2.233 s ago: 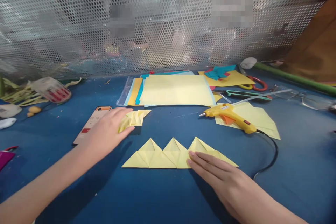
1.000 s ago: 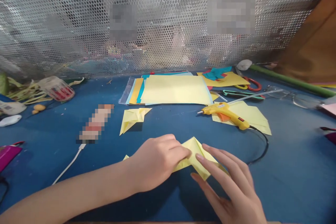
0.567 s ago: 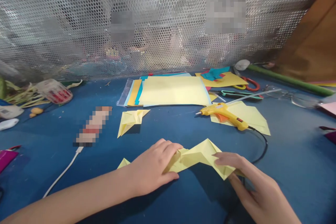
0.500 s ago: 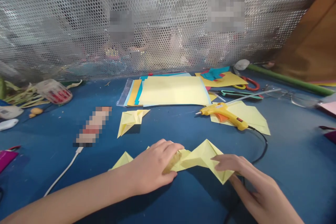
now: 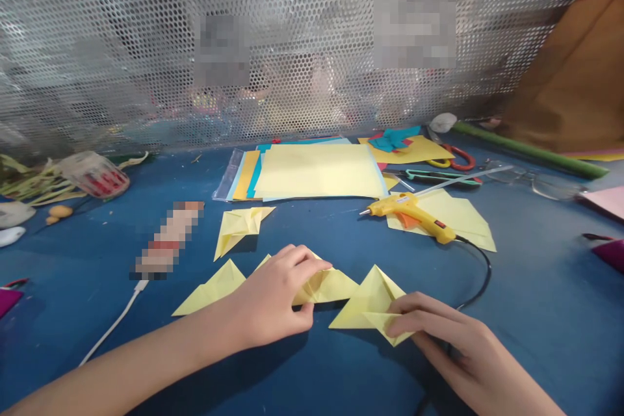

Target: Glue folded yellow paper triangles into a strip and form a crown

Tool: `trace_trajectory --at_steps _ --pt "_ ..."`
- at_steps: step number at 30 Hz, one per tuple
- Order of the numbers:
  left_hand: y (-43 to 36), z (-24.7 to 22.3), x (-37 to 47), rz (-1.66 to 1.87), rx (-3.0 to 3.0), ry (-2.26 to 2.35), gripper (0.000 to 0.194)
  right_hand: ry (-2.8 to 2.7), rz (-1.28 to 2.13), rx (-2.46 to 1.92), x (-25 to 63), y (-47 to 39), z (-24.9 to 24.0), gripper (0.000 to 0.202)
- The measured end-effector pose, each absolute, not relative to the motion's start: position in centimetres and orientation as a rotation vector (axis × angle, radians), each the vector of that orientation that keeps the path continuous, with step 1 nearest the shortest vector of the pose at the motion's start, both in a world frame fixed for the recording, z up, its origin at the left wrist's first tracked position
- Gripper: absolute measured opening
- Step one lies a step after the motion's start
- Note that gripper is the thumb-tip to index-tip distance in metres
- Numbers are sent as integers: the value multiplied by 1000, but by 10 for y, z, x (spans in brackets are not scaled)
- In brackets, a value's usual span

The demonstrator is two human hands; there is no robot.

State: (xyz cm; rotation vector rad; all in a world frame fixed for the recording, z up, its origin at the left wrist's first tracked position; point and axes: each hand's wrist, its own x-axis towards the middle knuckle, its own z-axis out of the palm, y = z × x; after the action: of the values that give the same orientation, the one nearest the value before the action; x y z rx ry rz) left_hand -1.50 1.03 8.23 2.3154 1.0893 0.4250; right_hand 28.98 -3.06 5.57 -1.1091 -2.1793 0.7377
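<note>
My left hand (image 5: 280, 292) is closed on a folded yellow paper piece (image 5: 336, 285) near the front middle, thumb and fingers at its left part. Another pointed yellow fold (image 5: 219, 285) lies on the table, partly behind my left wrist. To the right, my right hand (image 5: 448, 338) pinches the right corner of a separate yellow folded piece (image 5: 373, 299), whose left tip points toward the first piece. A further yellow folded shape (image 5: 238, 227) rests behind my left hand.
Behind my hands lie stacked coloured sheets (image 5: 319, 171) and a yellow glue gun (image 5: 412, 211) on pale yellow paper. Scissors (image 5: 461, 157), eyeglasses (image 5: 556, 185) and a green stem (image 5: 526, 148) are at the back right. A blurred-out device (image 5: 168, 244) with a white cable lies left. A perforated metal panel (image 5: 302, 32) stands behind.
The right-hand piece has turned and its left part has come down and away from the middle piece, showing a gap below. More of the yellow fold at left shows.
</note>
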Motion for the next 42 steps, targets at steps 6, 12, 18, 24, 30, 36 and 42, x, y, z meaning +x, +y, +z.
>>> trace_trajectory --at_steps 6,12,18,24,30,36,42 --pt "6 86 -18 499 2299 1218 48 -2194 685 -1063 290 -28 53 32" --pt "-2 90 -9 394 2316 1162 48 -2122 625 -1062 282 -27 51 33" --pt "0 85 -7 294 2286 1080 49 -2062 662 -1131 274 -29 49 34" --pt "5 87 -9 272 2220 1036 58 -2023 628 -1201 268 -24 49 32" --pt "4 86 -11 259 2215 1018 49 -2071 532 -1271 261 -23 53 23" --pt "0 84 -11 219 2272 1024 42 -2023 546 -1388 250 -29 40 13" --pt "-3 84 -9 114 2423 1034 47 -2048 510 -1380 244 -28 30 21"
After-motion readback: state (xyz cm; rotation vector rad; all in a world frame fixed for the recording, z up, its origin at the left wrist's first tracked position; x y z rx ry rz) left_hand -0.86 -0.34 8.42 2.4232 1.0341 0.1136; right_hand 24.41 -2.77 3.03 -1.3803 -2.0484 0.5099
